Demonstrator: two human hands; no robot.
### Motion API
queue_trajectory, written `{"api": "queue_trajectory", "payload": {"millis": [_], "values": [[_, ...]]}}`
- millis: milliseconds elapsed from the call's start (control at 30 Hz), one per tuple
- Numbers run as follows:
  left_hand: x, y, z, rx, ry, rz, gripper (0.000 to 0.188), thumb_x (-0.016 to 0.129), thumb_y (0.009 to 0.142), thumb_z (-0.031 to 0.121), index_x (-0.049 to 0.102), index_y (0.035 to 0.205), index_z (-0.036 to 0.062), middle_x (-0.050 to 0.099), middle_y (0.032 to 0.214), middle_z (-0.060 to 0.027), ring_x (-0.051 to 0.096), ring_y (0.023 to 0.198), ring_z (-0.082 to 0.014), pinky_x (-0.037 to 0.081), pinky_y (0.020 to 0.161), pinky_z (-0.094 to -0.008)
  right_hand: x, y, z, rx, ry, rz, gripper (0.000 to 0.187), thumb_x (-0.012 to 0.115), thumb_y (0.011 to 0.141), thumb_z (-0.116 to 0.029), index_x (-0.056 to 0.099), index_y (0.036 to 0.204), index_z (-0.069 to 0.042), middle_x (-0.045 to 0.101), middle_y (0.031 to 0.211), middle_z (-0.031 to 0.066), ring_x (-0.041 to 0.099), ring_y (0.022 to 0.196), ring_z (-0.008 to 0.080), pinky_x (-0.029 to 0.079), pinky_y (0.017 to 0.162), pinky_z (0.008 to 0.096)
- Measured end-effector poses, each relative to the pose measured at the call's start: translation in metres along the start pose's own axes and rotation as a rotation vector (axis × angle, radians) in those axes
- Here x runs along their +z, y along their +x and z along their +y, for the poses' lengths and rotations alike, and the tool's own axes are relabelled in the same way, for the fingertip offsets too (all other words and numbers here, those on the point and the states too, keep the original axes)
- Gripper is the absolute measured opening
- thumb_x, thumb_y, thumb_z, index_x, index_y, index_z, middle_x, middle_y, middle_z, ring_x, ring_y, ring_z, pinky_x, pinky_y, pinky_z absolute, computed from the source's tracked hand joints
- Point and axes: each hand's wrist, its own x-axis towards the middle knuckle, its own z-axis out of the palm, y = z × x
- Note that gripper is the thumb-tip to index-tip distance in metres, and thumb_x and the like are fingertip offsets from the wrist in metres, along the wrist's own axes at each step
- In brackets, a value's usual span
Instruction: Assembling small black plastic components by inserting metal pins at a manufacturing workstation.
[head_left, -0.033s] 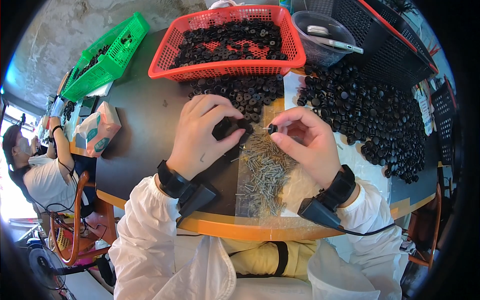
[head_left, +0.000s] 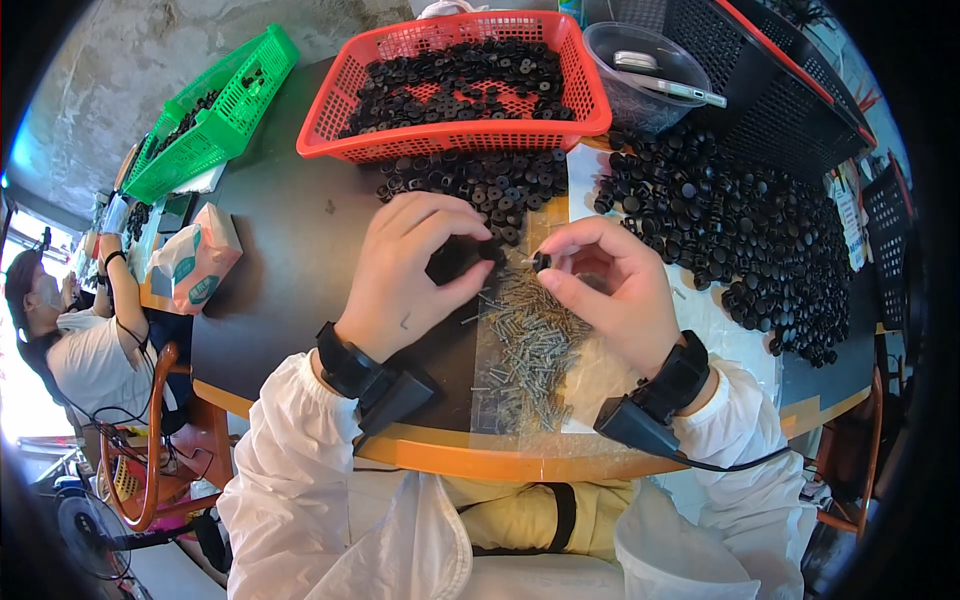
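Note:
My left hand (head_left: 405, 265) pinches a small black round piece (head_left: 489, 251) between thumb and fingers; its exact kind is partly hidden by the fingertips. Facing it, a short gap away, my right hand (head_left: 622, 285) grips a small black cap (head_left: 542, 261) with a thin metal screw end pointing left. Below and between the hands lies a heap of silver screws (head_left: 535, 355) on a clear plastic sheet. Black discs with centre holes (head_left: 505, 195) are piled just beyond my left fingers. To the right of my right hand spreads a large pile of black round caps (head_left: 760, 245).
A red basket (head_left: 455, 140) of black discs stands at the back. Right of it are a clear tub (head_left: 640, 105) with a phone on it and black crates (head_left: 770, 100). Leftward sit a tissue pack (head_left: 210, 260) and a green basket (head_left: 215, 135). A person (head_left: 95, 340) works at far left.
My right hand has shifted very slightly left with the cap, narrowing the gap. My left fingers have turned the black piece a little.

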Motion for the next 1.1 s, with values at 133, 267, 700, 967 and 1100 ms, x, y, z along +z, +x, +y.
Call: {"api": "queue_trajectory", "payload": {"millis": [133,267,700,967,1100], "values": [[0.002,-0.005,0.019,-0.010,-0.313,0.024,0.034,0.078,0.069,0.000,0.067,0.100,0.0066,0.070,0.102,-0.0087,0.065,0.099,-0.0256,0.050,0.088,-0.0361,0.004,-0.001,-0.007,0.021,-0.134,-0.013,0.022,0.074,0.083,-0.007,0.066,0.103,-0.004,0.068,0.096,0.0010,0.062,0.082,0.0086,0.050,0.075,0.0241],[0.000,0.001,0.018,0.043,-0.379,0.021,0.034,0.080,0.070,0.001,0.067,0.100,0.0046,0.069,0.100,-0.0098,0.065,0.095,-0.0253,0.050,0.086,-0.0336,0.003,0.002,-0.009,-0.005,-0.218,0.021,0.022,0.075,0.081,-0.007,0.067,0.102,-0.004,0.070,0.092,0.0022,0.062,0.081,0.0107,0.050,0.075,0.0255],[0.005,-0.009,0.013,-0.103,-0.593,0.107,0.031,0.080,0.072,0.002,0.070,0.102,0.0040,0.071,0.102,-0.0091,0.068,0.092,-0.0221,0.053,0.084,-0.0323,0.000,0.002,-0.007,-0.198,-0.310,0.018,0.025,0.078,0.078,-0.007,0.070,0.102,-0.005,0.069,0.094,0.0038,0.061,0.083,0.0120,0.049,0.077,0.0271],[-0.002,-0.007,0.022,-0.219,-0.641,-0.002,0.033,0.079,0.077,0.001,0.067,0.107,-0.0002,0.069,0.100,-0.0077,0.065,0.087,-0.0147,0.052,0.080,-0.0277,0.000,0.002,-0.007,-0.193,-0.296,0.016,0.024,0.078,0.079,-0.006,0.070,0.102,-0.005,0.071,0.097,0.0047,0.063,0.084,0.0133,0.050,0.077,0.0272],[-0.002,-0.008,0.021,-0.201,-0.624,-0.015,0.034,0.079,0.076,-0.001,0.066,0.108,-0.0032,0.068,0.097,-0.0074,0.063,0.087,-0.0138,0.050,0.081,-0.0276,0.000,0.002,-0.008,-0.209,-0.318,0.011,0.024,0.077,0.079,-0.005,0.070,0.102,-0.005,0.071,0.097,0.0050,0.063,0.084,0.0132,0.050,0.077,0.0272]]}}
